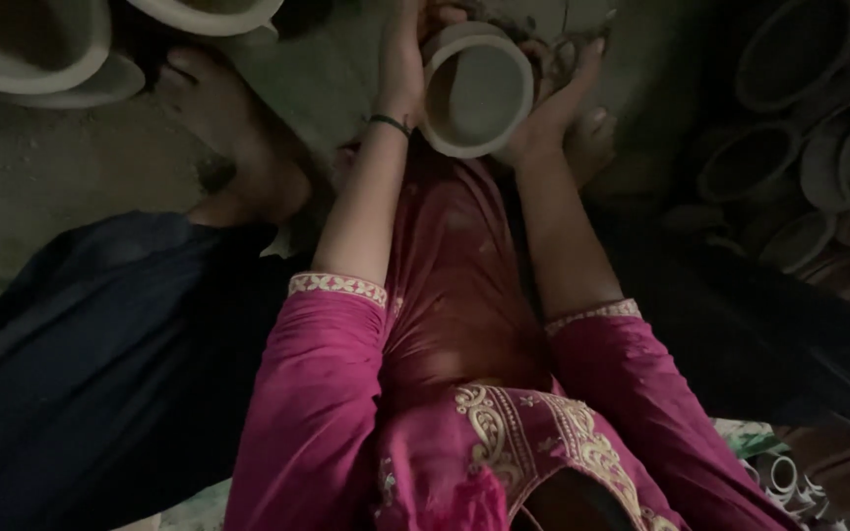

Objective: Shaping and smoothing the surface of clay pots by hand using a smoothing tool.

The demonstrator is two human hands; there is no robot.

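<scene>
A pale, round clay pot point(476, 90) lies on its side with its open mouth facing me, held between both hands above my lap. My left hand point(403, 61) grips its left wall; a dark band circles that wrist. My right hand point(561, 103) cups its right side, fingers spread up along the rim. Both forearms come out of magenta sleeves with embroidered cuffs. The pot's far end is hidden.
Pale clay vessels point(27, 44) sit at the top left. A dim stack of dark clay pots point(819, 147) fills the right side. My bare foot point(213, 108) rests on the grey floor at left. Dark cloth point(100, 344) covers my legs.
</scene>
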